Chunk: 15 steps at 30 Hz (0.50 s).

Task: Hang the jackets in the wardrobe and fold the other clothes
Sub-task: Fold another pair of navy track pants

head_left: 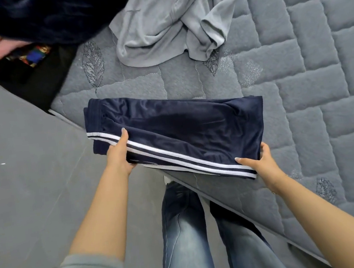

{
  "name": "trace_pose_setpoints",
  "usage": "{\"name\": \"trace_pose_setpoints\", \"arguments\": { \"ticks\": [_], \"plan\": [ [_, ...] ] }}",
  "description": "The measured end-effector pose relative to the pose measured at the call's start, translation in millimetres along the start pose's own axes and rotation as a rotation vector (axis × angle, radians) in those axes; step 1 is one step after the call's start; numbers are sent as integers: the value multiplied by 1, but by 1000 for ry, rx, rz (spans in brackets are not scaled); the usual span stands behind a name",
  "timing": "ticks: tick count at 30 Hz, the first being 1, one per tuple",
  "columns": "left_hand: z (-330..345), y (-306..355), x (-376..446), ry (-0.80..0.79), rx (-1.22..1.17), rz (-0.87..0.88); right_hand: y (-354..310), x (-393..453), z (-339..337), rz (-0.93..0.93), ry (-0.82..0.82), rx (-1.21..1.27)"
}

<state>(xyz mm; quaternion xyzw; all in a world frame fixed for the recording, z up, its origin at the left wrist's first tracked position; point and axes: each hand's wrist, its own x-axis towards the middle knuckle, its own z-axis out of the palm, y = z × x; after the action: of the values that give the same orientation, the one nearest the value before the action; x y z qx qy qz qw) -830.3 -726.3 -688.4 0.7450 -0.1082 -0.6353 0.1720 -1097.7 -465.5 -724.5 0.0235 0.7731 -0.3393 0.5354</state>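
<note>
Here both hands pinch the folded navy garment (pixel 178 131) over the bed's (pixel 297 76) near edge: left hand (pixel 120 154) and right hand (pixel 261 161) with fingers hidden beneath. Far left, a dark pile (pixel 52 15) (perhaps jackets) is cut off; a grey top (pixel 172 19) lies crumpled beyond.

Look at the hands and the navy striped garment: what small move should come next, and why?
Probably set the folded navy garment flat on the mattress and let go. It already looks folded into a compact rectangle, the left hand and right hand grip its near edge at either end, and part of it overhangs the mattress edge. The crumpled grey garment beyond looks unfolded.
</note>
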Motion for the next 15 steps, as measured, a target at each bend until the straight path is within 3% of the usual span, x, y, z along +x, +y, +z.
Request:
{"name": "trace_pose_setpoints", "arguments": {
  "ticks": [3, 6, 11, 12, 13, 15],
  "plan": [
    [-3, -11, 10, 138, -180, 5, 4, -6, 0, 2, -65, -7],
    [-25, -28, 15, 118, -418, 12, 4, -10, 3, -27, -87, -52],
    [-42, -40, 20, 17, -349, 80, -2, -12, 8, -30, -23, -73],
    [-42, -40, 21, 85, -250, 142, -5, -11, 8, -1, -16, 14],
    [-42, -38, 19, 234, -2, 263, -10, -12, 8, 53, -20, 136],
    [-47, -33, 13, 576, 691, 736, -27, -18, 11, 166, -58, 399]
  ]
}}
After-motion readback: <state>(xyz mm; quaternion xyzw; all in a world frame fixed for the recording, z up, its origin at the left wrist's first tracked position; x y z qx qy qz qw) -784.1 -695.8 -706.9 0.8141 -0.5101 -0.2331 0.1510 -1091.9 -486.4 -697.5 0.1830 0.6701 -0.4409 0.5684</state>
